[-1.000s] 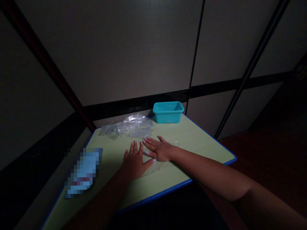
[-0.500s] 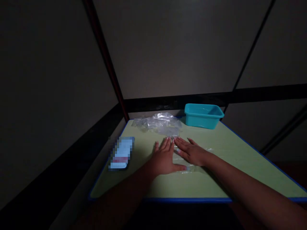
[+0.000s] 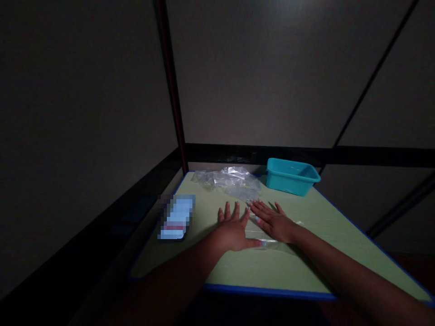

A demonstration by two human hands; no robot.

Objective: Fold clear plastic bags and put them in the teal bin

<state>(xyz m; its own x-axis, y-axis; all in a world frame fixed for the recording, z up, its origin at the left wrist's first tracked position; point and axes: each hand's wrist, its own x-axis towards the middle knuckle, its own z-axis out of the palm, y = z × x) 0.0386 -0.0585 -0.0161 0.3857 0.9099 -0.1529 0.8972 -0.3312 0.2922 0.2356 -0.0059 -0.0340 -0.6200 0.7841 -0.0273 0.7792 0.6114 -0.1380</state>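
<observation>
Left hand (image 3: pixel 234 233) is laid palm down on mid part of pale green worktop (image 3: pixel 244 272), w/ fingers released, straight & fanned apart; its thumb is pointed right & set over clear plastic sheet (image 3: pixel 271 245); right hand (image 3: pixel 276 225) is likewise laid palm down, on the sheet, w/ fingers released, extended toward far left & held closer tog.; fingertips of both are brought v. near each other, tho' whether contact is made can't be told; the sheet is spread flat on the worktop, b/w & under the hands, w/ near edge marked by a shiny strip & a bit shown just right of right wrist; its full outline is hidden by hands & arm; at far side a crumpled clear plastic heap (image 3: pixel 231 178) is seen, its near right end brought close to right fingertips; a turquoise basin (image 3: pixel 288 184) is stood upright at far right, just right of the heap; at left edge a phone (image 3: pixel 178 215) is laid flat, its bright screen blurred by pixels, well apart from left hand; the worktop is rimmed in blue & bordered by wall panels (image 3: pixel 258 81) at far side; forearms are partly shadowed.
</observation>
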